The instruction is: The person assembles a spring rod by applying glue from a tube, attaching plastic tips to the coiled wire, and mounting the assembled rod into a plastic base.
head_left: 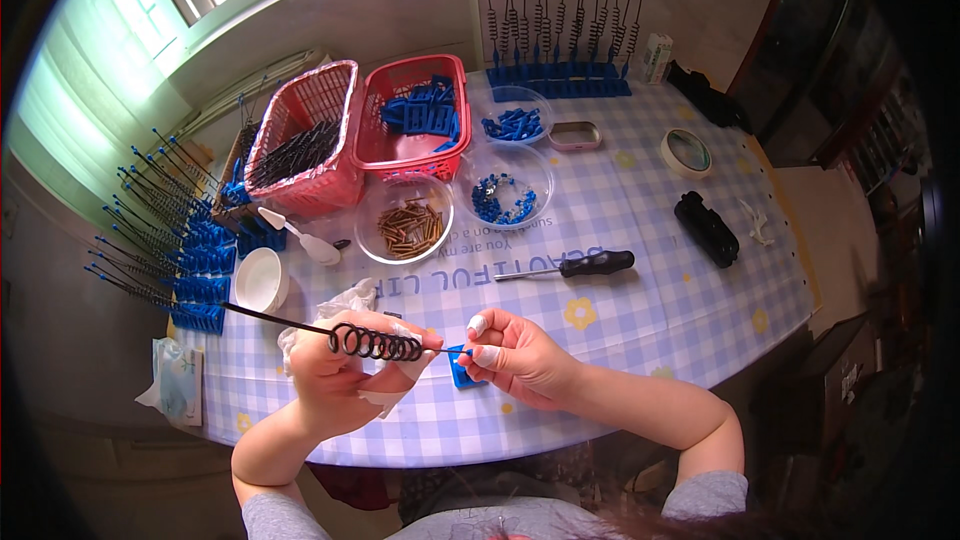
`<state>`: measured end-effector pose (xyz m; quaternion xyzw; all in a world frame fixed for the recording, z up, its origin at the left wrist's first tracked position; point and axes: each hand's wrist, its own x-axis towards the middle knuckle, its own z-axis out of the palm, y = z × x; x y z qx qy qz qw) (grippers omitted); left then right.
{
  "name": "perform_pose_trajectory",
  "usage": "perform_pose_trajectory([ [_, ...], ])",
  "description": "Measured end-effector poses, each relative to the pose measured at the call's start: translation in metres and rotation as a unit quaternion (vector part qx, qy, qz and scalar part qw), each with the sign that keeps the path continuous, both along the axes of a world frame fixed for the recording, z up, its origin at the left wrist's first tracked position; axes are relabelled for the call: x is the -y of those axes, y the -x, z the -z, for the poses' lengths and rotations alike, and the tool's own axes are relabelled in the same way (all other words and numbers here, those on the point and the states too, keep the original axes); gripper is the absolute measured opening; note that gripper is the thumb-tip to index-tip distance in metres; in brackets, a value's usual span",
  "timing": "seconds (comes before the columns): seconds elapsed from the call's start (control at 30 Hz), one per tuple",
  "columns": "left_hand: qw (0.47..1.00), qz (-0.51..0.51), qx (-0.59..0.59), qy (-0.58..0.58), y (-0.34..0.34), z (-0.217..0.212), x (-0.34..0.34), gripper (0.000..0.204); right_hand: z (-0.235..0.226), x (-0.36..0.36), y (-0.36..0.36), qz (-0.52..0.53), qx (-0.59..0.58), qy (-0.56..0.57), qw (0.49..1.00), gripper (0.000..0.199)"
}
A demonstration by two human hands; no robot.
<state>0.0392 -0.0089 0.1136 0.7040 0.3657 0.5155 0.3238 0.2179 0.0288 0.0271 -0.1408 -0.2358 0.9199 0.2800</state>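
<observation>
One black coiled wire antenna (375, 342) is held level just above the near table edge, its tight spring coil at mid-length and a long straight tail running out to the left. Left hand (345, 372) is closed around the coil. Right hand (515, 352) pinches a small blue plastic base (462, 368) at the wire's short end, fingertips taped. Risk, as judged: the thin tip could miss the base's hole or bend if pushed off-axis; the base could slip from the pinch. Checked tablecloth (640, 280) below; screwdriver (575, 266) and bowl of brass pins (408, 228) beyond.
</observation>
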Motion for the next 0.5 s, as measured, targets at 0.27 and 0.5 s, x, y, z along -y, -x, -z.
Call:
perform_pose_trajectory([
  [0.27, 0.999, 0.0, 0.033, -0.001, -0.0003, 0.0018, 0.0013, 0.025, -0.0008, 0.0002, 0.0006, -0.001, -0.003, 0.0, 1.0, 0.016],
  [0.5, 0.996, -0.025, 0.071, 0.05, 0.0007, 0.0028, -0.0004, 0.021, -0.0035, 0.0002, 0.0004, 0.0, -0.003, -0.005, 1.0, 0.02],
])
